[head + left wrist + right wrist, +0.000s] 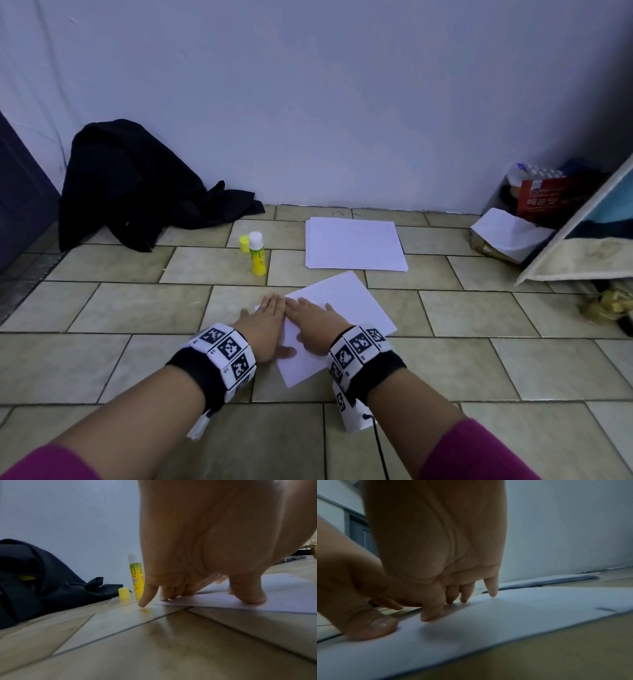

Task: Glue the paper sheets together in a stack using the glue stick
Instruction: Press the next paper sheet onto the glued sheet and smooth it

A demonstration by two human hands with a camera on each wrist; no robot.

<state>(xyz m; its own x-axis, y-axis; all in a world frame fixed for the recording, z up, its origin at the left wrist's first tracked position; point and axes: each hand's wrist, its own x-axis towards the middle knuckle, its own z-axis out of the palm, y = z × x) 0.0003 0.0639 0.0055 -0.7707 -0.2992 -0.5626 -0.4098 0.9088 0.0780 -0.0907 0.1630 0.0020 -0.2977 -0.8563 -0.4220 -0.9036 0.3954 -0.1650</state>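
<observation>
— So, from the head view, what is the step in hand?

— Pressing down, I judge. The left hand (265, 320) and right hand (313, 323) lie flat, side by side, on the near sheets (337, 318), which sit askew on the tiled floor (137, 342). Neither grip holds anything; the fingers are straight. The spare pile of paper (354, 244) lies beyond, near the wall, and the glue stick (257, 253) stands upright and uncapped to its left, its cap (244, 244) just beside it.

— And from the left wrist?

— Fingertips (165, 597) bear on the sheet's edge, the thumb further in, while the little finger touches bare tile. The stick (135, 574) and cap (123, 593) stand just behind, with a dark cloth (51, 581) to the left.

— The right wrist?

— Its fingers (431, 614) and thumb press the top sheet (522, 615); the grip is spread, holding nothing. An edge at the right looks slightly lifted.

— Advice, then?

— Smooth outward from the middle toward the edges and corners with flat palms, so no air is trapped. Keep one hand still as an anchor, or the top sheet may slide before the glue takes. Recap the stick soon, lest it dry out.
</observation>
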